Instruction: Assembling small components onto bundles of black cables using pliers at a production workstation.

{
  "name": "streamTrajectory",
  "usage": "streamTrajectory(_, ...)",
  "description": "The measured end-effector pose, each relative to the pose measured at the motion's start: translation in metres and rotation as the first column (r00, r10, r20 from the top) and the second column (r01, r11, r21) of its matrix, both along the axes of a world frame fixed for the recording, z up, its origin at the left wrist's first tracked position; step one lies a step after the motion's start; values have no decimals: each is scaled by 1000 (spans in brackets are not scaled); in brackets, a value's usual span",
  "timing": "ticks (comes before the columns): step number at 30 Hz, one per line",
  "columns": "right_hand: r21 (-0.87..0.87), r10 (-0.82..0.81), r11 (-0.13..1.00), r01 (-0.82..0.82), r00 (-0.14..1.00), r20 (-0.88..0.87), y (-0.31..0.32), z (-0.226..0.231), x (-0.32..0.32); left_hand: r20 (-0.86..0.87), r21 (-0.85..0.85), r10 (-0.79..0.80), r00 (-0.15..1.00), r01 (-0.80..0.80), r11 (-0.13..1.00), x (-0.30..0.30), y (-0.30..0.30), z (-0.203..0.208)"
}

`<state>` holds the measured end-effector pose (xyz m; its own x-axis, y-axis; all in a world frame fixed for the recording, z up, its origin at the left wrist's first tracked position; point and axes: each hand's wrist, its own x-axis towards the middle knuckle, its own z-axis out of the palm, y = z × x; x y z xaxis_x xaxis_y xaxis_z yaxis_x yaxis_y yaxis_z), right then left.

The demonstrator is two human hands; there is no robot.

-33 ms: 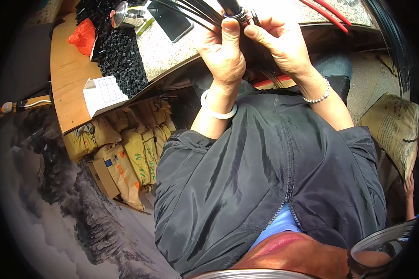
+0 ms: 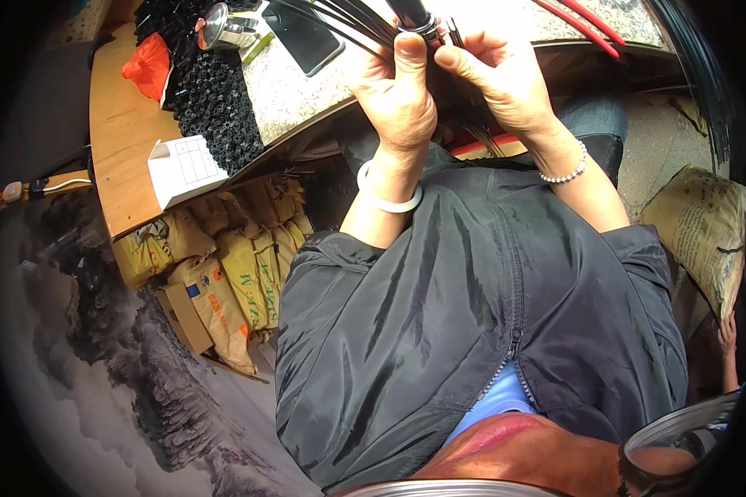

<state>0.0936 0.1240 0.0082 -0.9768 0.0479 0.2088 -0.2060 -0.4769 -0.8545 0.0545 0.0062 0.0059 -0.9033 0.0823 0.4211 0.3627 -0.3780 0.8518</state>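
Note:
My left hand (image 2: 398, 95) and my right hand (image 2: 501, 79) are raised together at the edge of a speckled stone counter (image 2: 302, 95). Both grip a bundle of thin black strands (image 2: 412, 16) ringed by a small metal band. My left thumb presses on the bundle just below the band, and my right fingers pinch it from the right side. Loose black strands (image 2: 340, 21) fan out to the left over the counter. A white bangle is on my left wrist and a bead bracelet on my right.
On the counter lie a dark phone (image 2: 302, 35), a metal cup (image 2: 220, 25), a block of black tubes (image 2: 220, 108), a red bag (image 2: 145, 66), a white box (image 2: 182, 166) and red cables (image 2: 580, 23). Yellow sacks (image 2: 240, 273) are stacked underneath. Another person's hand (image 2: 728, 335) shows at far right.

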Motion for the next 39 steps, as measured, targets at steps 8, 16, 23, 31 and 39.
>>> streamTrajectory(8, -80, 73, 994, -70, 997, 38, 1, 6, -1, 106, -147, 61, 993, -45, 988, 6, -12, 6)
streamTrajectory(16, -48, 148, 988, -145, 986, 71, 11, -2, -5, 251, -24, -98, 963, 107, 994, 20, 15, 36)
streamTrajectory(23, -36, -54, 998, 51, 996, -67, -2, 2, 0, -15, -135, 137, 990, -138, 981, 13, 7, 22)
streamTrajectory(31, -42, 48, 998, -49, 999, -21, 6, 2, -1, 0, -172, 141, 990, -139, 975, 11, 3, 12)
streamTrajectory(39, -110, 112, 988, -106, 993, 47, 9, -7, -9, 82, -203, 28, 996, -11, 979, 18, 2, 29)
